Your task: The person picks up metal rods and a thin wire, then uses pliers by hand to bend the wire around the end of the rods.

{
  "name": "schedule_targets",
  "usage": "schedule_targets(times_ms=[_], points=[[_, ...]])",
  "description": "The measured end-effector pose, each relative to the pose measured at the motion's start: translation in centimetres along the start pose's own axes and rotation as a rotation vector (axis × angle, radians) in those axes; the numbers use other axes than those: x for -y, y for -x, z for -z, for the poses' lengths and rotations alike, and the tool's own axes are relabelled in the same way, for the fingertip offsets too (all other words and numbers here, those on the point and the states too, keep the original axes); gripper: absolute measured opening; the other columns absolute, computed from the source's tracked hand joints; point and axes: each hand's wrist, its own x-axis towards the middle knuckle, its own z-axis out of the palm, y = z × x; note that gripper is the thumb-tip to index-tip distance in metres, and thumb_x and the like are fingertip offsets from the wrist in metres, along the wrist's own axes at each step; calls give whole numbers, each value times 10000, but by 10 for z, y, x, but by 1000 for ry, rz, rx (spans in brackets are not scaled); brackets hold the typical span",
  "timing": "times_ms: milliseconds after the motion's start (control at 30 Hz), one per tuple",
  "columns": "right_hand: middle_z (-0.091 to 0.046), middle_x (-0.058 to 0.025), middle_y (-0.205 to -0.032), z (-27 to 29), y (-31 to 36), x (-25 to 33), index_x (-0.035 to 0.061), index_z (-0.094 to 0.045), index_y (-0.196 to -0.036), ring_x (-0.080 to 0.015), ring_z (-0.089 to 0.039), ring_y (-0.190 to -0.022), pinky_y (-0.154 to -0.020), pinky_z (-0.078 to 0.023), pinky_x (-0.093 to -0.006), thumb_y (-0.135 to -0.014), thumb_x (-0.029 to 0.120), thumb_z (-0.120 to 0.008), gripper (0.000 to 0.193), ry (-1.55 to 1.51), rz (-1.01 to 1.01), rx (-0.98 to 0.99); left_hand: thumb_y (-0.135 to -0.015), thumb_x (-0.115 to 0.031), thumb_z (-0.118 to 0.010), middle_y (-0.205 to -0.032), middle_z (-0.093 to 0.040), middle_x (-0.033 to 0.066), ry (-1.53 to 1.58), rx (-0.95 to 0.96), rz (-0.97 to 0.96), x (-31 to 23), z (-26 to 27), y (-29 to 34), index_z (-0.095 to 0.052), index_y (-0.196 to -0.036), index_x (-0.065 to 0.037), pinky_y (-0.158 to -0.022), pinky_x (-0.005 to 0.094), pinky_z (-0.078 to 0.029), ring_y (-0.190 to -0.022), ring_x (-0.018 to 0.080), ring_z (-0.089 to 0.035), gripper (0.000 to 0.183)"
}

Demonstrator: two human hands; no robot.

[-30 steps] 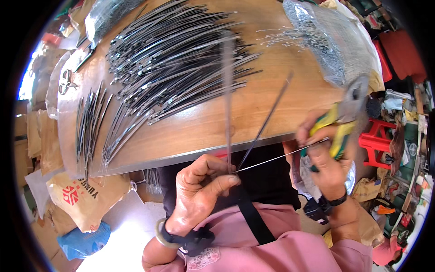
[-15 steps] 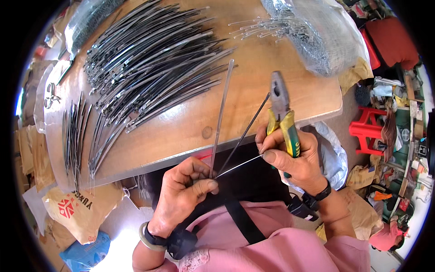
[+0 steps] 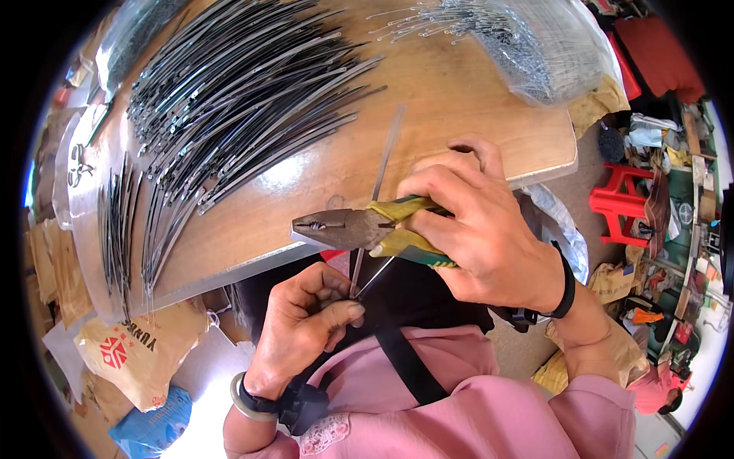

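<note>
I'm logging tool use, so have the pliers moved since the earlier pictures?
Yes: judged against the tabletop, the pliers have swung leftward, their head now pointing left.

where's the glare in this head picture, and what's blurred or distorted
In the head view, glare whitens part of the tabletop and washes out the floor at lower left; the fisheye bends edges near the black rim; the pliers look sharp, the metal strip above them blurred.

The person's left hand [image 3: 306, 317] pinches a thin metal strip [image 3: 390, 145]. The right hand [image 3: 485, 237] holds pliers [image 3: 348, 229], overlapping the strip in view; dark strips [image 3: 237, 99] lie heaped on the wooden table [image 3: 459, 99]
</note>
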Motion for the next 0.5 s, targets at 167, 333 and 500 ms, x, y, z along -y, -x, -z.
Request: schedule_targets(times_ms=[167, 333, 500], points=[[-566, -124, -1043, -5, 3, -3, -6, -620, -824, -293, -551, -914, -882, -345, -479, -528, 99, -660, 316, 4, -18, 75, -856, 81, -629, -728, -637, 54, -36, -42, -69, 4, -2, 4, -585, -929, 28, -515, 199, -418, -579, 63, -546, 100], [-564, -116, -1029, -2, 5, 6, 2, -624, -817, -278, -561, -854, -854, -342, -476, -533, 69, -665, 295, 18, -3, -10, -855, 127, -557, -871, -687, 75, 79, 98, -194, -5, 21, -2, -662, -1063, 55, -782, 271, -533, -817, 138, -648, 243], [-560, -98, -1008, -9, 6, 19, 39, -631, -790, -248, -563, -803, -805, -332, -470, -542, 69, -677, 254, -32, 58, -56, -884, 21, -582, -860, -686, 63, -60, 156, 27, -37, 7, -7, -660, -1074, 35, -709, 244, -516, -762, 116, -637, 207]])
